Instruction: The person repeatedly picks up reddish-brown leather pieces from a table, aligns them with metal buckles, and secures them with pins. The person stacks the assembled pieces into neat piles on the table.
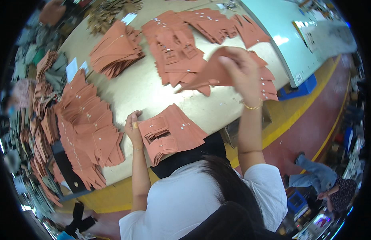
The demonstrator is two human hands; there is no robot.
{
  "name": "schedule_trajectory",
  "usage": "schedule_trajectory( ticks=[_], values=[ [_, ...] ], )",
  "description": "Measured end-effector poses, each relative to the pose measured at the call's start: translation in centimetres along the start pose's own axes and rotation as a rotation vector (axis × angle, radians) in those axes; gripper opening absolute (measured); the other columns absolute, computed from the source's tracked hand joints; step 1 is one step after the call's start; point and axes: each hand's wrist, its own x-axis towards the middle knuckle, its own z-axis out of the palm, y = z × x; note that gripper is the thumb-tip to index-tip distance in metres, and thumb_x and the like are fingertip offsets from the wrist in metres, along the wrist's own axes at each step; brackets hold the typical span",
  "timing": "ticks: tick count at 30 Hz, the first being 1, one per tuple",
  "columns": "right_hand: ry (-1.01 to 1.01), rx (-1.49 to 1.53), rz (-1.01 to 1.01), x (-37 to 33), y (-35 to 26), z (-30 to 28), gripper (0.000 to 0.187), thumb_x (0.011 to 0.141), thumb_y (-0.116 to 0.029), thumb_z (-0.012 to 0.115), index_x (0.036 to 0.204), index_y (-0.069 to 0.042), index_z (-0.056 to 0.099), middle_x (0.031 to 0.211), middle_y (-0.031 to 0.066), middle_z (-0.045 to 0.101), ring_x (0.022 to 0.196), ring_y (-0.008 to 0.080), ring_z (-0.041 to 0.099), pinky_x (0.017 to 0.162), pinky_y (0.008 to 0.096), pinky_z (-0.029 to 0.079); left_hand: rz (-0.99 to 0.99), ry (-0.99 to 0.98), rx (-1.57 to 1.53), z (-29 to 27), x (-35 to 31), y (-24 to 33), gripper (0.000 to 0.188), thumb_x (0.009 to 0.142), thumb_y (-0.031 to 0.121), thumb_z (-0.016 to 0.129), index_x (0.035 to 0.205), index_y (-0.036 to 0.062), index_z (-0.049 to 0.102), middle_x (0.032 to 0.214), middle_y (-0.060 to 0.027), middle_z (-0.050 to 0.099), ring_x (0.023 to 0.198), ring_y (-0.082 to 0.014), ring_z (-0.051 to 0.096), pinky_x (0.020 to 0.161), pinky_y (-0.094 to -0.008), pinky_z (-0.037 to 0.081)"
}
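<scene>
My right hand is raised over the right part of the table, its fingers closed on a rust-orange fabric piece that hangs down to the left. At the near edge lies a fanned stack of rust-orange fabric pieces. On this stack are two square buckle-shaped parts with a dark gap between them. My left hand grips the stack's left edge, fingers curled and partly hidden. Behind the raised piece, another stack with similar buckle shapes lies on the table.
More rust-orange stacks lie on the pale table: a fanned pile at the back left and a long overlapping row at the left. A pale green table adjoins at right, with a blue bin under it. A person is at lower right.
</scene>
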Motion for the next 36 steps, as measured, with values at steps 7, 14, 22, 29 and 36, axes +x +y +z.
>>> schedule_trajectory(
  ticks=[7, 14, 22, 29, 36],
  values=[
    [0.094, -0.183, 0.119, -1.6, -0.6, -6.8, 0.017, 0.087, -0.007, 0.066, 0.101, 0.003, 0.066, 0.09, 0.0022, 0.066, 0.084, 0.0078, 0.059, 0.075, 0.0212, 0.048, 0.021, 0.036, 0.081, -0.1, 0.1, 0.0, 0.031, 0.097, 0.023, 0.051, 0.098, -0.0045, 0.065, 0.093, -0.0119, 0.069, 0.088, -0.0174, 0.062, 0.083, -0.0298, 0.047],
    [-0.518, -0.448, 0.033, 0.6, 1.1, -4.6, 0.027, 0.083, -0.022, 0.068, 0.1, 0.0, 0.069, 0.092, 0.0084, 0.07, 0.076, 0.0158, 0.063, 0.072, 0.0274, 0.049, 0.019, 0.031, 0.035, -0.1, 0.1, -0.3, 0.031, 0.097, 0.024, 0.052, 0.097, -0.004, 0.066, 0.092, -0.0105, 0.069, 0.088, -0.0162, 0.062, 0.082, -0.0285, 0.047],
    [-0.403, -0.55, -0.109, 5.6, 10.0, 3.2, 0.033, 0.085, -0.029, 0.065, 0.107, -0.005, 0.067, 0.105, 0.0125, 0.063, 0.092, 0.025, 0.062, 0.082, 0.0351, 0.049, -0.004, -0.029, -0.12, -0.9, 0.4, -0.9, 0.034, 0.097, 0.027, 0.05, 0.101, -0.0044, 0.065, 0.093, -0.0113, 0.068, 0.09, -0.0168, 0.063, 0.082, -0.0282, 0.047],
    [-0.151, -0.676, -0.149, 11.7, 15.4, 7.2, 0.037, 0.086, -0.03, 0.062, 0.113, -0.005, 0.064, 0.115, 0.0188, 0.058, 0.102, 0.0338, 0.058, 0.09, 0.041, 0.046, -0.197, -0.173, -0.163, -2.2, 3.0, 2.0, 0.034, 0.097, 0.028, 0.052, 0.102, -0.0037, 0.065, 0.094, -0.0115, 0.068, 0.088, -0.0158, 0.063, 0.08, -0.0278, 0.048],
    [-0.261, -0.862, 0.006, 14.5, 16.7, 9.6, 0.033, 0.082, -0.028, 0.065, 0.105, -0.005, 0.065, 0.114, 0.0215, 0.059, 0.105, 0.0373, 0.057, 0.09, 0.0435, 0.046, 0.368, -0.411, 0.354, 6.9, 10.9, 10.2, 0.041, 0.082, 0.026, 0.069, 0.115, 0.0017, 0.062, 0.102, -0.0153, 0.064, 0.094, -0.0218, 0.062, 0.082, -0.0324, 0.048]
  ],
)
